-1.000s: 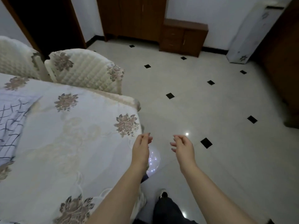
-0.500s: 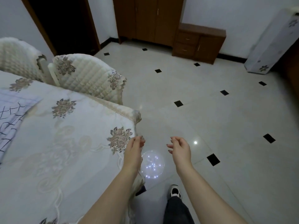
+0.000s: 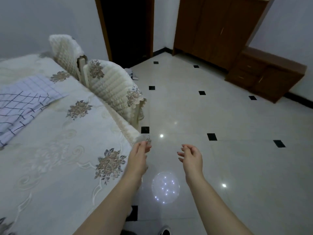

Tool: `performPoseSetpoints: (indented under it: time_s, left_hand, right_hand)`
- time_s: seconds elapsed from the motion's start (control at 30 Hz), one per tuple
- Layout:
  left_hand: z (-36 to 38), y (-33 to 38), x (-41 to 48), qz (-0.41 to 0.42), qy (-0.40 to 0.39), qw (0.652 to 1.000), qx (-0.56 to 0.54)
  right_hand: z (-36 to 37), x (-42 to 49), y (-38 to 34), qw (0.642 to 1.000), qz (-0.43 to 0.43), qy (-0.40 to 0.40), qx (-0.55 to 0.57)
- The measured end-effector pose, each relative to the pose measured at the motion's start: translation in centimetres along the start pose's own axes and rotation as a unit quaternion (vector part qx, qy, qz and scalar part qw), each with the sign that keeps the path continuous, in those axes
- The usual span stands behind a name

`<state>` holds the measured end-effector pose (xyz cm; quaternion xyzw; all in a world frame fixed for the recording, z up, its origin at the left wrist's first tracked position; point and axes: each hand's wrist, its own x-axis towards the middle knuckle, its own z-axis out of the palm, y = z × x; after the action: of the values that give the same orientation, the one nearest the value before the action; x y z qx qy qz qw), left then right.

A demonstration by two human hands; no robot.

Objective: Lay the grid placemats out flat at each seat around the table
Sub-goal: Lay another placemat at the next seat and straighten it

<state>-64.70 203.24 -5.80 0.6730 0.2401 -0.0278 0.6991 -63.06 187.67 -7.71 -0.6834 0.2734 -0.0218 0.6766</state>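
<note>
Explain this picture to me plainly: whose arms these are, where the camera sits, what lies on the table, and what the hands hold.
No machine here: the camera sits on a person's head, looking forward and down, so the two bare arms are the wearer's own. The left hand hangs by the corner of the table covered in a cream flower-embroidered tablecloth. The right hand hovers over the pale tiled floor. Both have loosely curled fingers and hold nothing. One white placemat with a dark grid lies on the table, its edge rumpled. Two cream quilted chairs stand along the far side.
</note>
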Motion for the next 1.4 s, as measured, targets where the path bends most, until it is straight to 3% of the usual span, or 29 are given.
performPoseSetpoints:
  time_s: [0.4,0.83,1.4]
  left_hand:
    - [-5.0,0.8,2.9,-0.003,0.205,0.977,-0.064]
    - [-12.3,2.3,9.8,-0.002,0.365,0.916,-0.167]
    - [-23.2,5.6,15.1,0.017,0.518,0.821,-0.24]
  right_hand:
    - [9.1,2.5,-1.7,0.976,0.002,-0.202,-0.081]
    - [24.3,4.6,-3.9,0.909,-0.013,-0.392,-0.14]
    - [41.7,3.3,-6.6,0.835,-0.043,-0.52,-0.176]
